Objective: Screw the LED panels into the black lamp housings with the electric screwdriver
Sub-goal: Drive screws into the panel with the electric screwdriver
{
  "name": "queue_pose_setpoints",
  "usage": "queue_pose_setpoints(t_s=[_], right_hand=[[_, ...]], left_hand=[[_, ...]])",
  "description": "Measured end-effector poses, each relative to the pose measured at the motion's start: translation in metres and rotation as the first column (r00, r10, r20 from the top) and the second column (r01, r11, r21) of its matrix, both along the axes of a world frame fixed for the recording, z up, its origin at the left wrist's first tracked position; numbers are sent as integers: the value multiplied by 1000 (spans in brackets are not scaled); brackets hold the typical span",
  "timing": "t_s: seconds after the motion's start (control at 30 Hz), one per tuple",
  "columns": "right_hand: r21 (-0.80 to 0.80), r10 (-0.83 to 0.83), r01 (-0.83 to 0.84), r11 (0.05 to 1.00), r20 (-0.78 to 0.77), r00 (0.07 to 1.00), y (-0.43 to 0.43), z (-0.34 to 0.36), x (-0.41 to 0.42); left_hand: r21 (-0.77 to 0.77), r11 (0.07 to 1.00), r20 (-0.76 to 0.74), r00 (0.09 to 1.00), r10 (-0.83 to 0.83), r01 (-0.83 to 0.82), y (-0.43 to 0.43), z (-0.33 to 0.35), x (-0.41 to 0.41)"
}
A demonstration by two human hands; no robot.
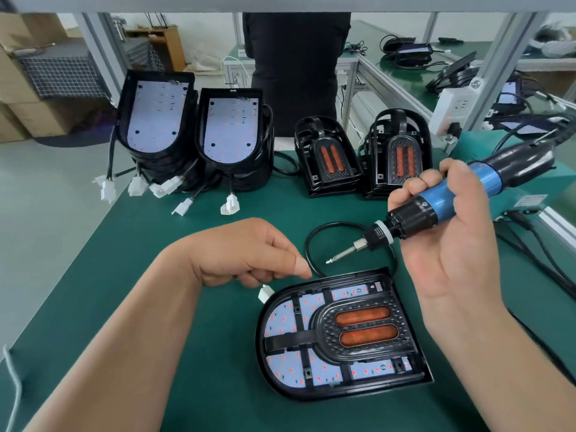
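Note:
A black lamp housing (343,335) lies flat on the green mat in front of me, its white LED panel showing through a black frame with two orange reflector bars. My right hand (452,244) grips the blue and black electric screwdriver (436,201) above the housing's far edge, bit pointing down-left with a screw on its tip. My left hand (252,254) hovers just left of the housing's far corner, fingers curled and thumb forward, close to a white connector (265,294); whether it pinches anything is hidden.
Two stacks of housings with bare LED panels (156,120) (232,132) lean at the back left, their white plugs trailing. Two stacks of black frames (327,157) (399,154) stand at the back right. A black cable loop (339,226) lies behind the housing. A person in black stands opposite.

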State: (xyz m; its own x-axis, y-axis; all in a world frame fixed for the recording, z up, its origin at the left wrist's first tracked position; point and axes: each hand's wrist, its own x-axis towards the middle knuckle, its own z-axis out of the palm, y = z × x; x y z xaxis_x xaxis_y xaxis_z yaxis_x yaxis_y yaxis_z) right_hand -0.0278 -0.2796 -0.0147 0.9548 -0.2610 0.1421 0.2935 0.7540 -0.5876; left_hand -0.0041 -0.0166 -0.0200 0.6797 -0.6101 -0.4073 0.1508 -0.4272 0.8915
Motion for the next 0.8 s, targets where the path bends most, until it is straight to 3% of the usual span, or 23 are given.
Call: queue_pose_setpoints(t_s=[0.2, 0.47, 0.8], right_hand=[[-159, 117, -104, 982, 79, 990, 20, 4, -16], [-340, 129, -91, 936, 89, 988, 42, 6, -29], [-367, 128, -90, 926, 82, 988, 43, 5, -25]], left_hand=[[113, 992, 74, 995, -70, 61, 2, 2, -6], [98, 995, 59, 998, -32, 26, -1, -3, -7], [90, 995, 32, 999, -37, 34, 0, -4, -6]])
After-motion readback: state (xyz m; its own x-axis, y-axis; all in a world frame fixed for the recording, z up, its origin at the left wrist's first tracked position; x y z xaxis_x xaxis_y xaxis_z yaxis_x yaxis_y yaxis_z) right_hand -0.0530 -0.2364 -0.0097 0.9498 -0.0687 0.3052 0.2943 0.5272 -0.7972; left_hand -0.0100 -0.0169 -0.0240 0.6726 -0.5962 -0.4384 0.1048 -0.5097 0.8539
